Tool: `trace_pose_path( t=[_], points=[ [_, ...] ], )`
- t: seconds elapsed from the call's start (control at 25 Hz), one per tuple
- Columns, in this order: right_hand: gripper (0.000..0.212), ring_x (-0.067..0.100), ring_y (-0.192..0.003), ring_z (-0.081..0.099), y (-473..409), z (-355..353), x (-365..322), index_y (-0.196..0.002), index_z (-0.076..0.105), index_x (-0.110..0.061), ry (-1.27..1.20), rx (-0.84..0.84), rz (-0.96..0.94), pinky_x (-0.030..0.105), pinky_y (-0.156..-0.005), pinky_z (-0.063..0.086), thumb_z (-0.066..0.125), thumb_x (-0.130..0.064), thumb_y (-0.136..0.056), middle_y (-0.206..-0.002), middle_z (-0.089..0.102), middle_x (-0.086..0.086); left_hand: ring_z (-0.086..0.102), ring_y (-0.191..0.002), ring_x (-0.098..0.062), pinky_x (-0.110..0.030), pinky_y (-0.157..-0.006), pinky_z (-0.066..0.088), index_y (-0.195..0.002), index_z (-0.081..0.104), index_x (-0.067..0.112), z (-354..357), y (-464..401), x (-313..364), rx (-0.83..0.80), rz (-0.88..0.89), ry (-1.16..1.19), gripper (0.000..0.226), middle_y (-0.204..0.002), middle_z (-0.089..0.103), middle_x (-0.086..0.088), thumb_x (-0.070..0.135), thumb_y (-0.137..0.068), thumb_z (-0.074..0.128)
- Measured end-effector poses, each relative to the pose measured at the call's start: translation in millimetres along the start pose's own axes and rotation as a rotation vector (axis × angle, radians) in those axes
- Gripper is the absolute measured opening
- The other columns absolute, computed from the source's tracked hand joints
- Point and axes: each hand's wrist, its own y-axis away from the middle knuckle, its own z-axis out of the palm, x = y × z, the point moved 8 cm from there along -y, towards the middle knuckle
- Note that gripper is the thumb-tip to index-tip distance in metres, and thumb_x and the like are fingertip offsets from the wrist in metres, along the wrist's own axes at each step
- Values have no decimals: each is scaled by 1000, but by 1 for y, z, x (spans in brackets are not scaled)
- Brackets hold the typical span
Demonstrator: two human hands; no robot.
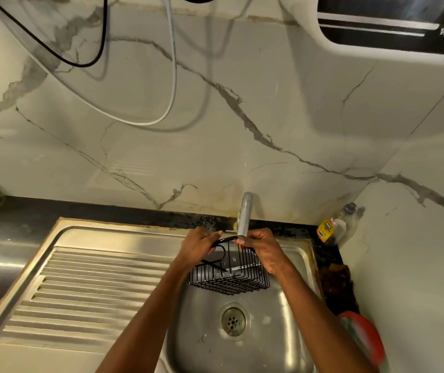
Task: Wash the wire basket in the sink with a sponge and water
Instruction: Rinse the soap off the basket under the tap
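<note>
A black wire basket [229,275] hangs over the steel sink basin [204,343], just under the grey tap [244,214]. My left hand [198,244] grips the basket's top rim on the left. On the right, my right hand [265,249] holds the rim and side, with its fingertips close to the tap's spout. Water runs thinly from the spout into the basket. The drain [233,321] lies below the basket. No sponge is in view.
A ribbed steel draining board [89,294] fills the left. A dish-soap bottle with a yellow label [335,226] stands in the right corner. A red and green item [363,340] and a dark scrubber [335,281] lie on the right counter. Cables hang on the marble wall.
</note>
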Motion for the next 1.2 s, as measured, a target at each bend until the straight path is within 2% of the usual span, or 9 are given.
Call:
trace_pose_path(
  t=[0.24,0.4,0.48,0.64,0.72,0.8,0.92,1.04,1.2],
  points=[
    [18,32,-82,67,10,-17,34,-92,77,5,75,-123,189,35,-78,58,78,-7,-79,-88,75,22,38,-44,-12,-28,-54,36,-53,57,19,-21,20,-45,124,-142,344,48,-48,47,1,41,-93,71],
    [19,30,-76,70,16,-48,34,-95,76,6,266,-136,248,32,-75,58,76,-9,-83,-91,74,25,30,-43,-11,-23,-49,31,-57,51,12,-37,34,-76,174,-196,518,53,-50,39,1,50,-90,68],
    [15,28,-81,71,18,-57,31,-90,78,2,185,-45,224,30,-78,57,75,-9,-79,-87,75,21,28,-44,-14,-27,-50,28,-58,52,8,-36,38,-85,165,-215,569,60,-50,36,-2,59,-89,63],
    [13,22,-76,66,13,-53,39,-87,79,-2,-189,223,168,26,-71,57,72,-3,-77,-83,75,12,35,-51,-15,-31,-57,34,-61,50,14,-40,39,-87,238,-213,670,63,-59,42,-7,72,-84,61],
    [11,19,-76,68,8,-45,43,-87,77,0,-216,278,155,25,-69,58,70,2,-79,-84,75,12,42,-54,-12,-25,-58,39,-69,59,9,-44,36,-72,188,-122,614,55,-61,49,-5,59,-91,63],
    [11,19,-77,71,7,-32,43,-88,74,4,-221,260,139,25,-68,57,67,9,-81,-85,76,14,45,-52,-12,-22,-57,41,-63,60,10,-51,36,-59,126,-50,421,49,-56,51,-5,48,-91,69],
    [11,20,-83,73,6,-14,39,-87,74,4,-184,209,120,26,-71,58,71,5,-77,-86,76,15,59,-57,-24,-31,-60,49,-67,73,6,-53,39,-74,-43,-41,202,52,-63,70,-12,51,-92,66],
    [15,21,-87,73,2,-3,33,-89,73,7,-154,173,112,28,-73,58,74,3,-75,-88,76,16,73,-68,-29,-40,-71,58,-78,81,11,-56,38,-82,-229,-32,42,42,-75,78,-5,42,-99,62],
    [20,23,-88,74,-1,8,17,-86,74,10,-96,130,132,28,-72,60,77,-1,-69,-90,75,21,68,-55,-11,-19,-62,52,-83,79,5,-31,29,-36,-307,-11,-111,50,-67,75,-4,46,-101,57]
  ],
)
